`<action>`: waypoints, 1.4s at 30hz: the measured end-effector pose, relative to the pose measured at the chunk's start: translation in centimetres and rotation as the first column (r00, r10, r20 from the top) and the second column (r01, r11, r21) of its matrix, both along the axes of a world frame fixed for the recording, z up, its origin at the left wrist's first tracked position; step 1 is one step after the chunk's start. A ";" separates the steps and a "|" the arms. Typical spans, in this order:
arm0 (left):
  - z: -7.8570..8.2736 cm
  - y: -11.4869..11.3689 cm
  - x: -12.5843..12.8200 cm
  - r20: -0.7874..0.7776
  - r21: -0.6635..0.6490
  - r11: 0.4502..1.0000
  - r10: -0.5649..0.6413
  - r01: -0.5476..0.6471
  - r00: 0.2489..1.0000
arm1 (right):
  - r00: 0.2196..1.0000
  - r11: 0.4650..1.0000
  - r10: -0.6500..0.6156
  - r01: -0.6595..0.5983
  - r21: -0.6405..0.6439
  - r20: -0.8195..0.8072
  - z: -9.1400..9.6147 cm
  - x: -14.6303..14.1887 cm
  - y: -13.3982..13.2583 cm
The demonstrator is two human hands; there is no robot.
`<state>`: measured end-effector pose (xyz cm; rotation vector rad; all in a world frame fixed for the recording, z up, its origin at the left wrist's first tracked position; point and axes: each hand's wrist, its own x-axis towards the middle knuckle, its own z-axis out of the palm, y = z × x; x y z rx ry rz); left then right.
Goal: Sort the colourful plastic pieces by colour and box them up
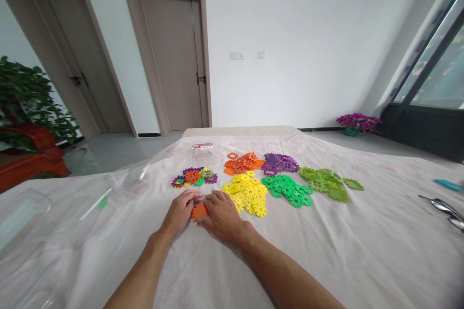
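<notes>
An orange notched plastic building piece (199, 211) lies low over the cloth between my two hands. My left hand (181, 210) grips its left side with curled fingers. On the other side my right hand (222, 213) holds it, thumb at the near edge and fingers over the far edge. The fingers partly cover the piece, so its full outline is hidden. Just beyond my left hand sits a small cluster of mixed pieces (194, 176) in purple, orange, green and yellow. A heap of yellow disc pieces (248, 194) is right behind my right hand.
Further off lie orange (242, 163), purple (281, 163), green (288, 189) and light-green piles (328, 182) of pieces. Clear plastic containers (128, 176) stand at the left. Eyeglasses (444, 207) and a blue object (448, 185) rest at the right on the tablecloth (362, 251).
</notes>
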<state>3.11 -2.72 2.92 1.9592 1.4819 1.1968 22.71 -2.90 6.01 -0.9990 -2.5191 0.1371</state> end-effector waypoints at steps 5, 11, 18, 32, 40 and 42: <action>-0.1 0.1 0.0 0.039 0.002 1.000 -0.004 0.004 0.999 | 0.999 0.995 -0.030 0.027 -0.093 -0.028 -0.5 -0.3 0.4; 0.4 -0.2 0.2 0.021 -0.003 0.999 0.049 -0.049 0.999 | 0.985 0.977 -0.116 0.091 -0.195 -0.124 -0.1 -0.3 0.4; 0.9 -0.5 0.4 0.016 -0.075 0.995 0.072 -0.071 0.997 | 0.952 0.882 -0.180 0.045 -0.469 -0.246 0.9 0.1 0.5; 0.3 -0.3 0.4 -0.010 -0.072 0.996 0.051 -0.051 0.999 | 0.252 0.690 -0.631 -0.251 -0.679 -0.734 -1.1 1.8 5.7; 0.5 -0.4 0.3 -0.075 0.002 0.998 0.059 -0.059 0.995 | 0.814 0.920 -0.205 -0.028 -0.390 -0.543 -1.5 0.5 2.3; 0.4 -0.3 0.2 -0.091 0.068 0.993 0.101 -0.095 0.991 | 0.918 0.967 -0.103 0.003 -0.255 -0.383 -1.5 0.5 1.7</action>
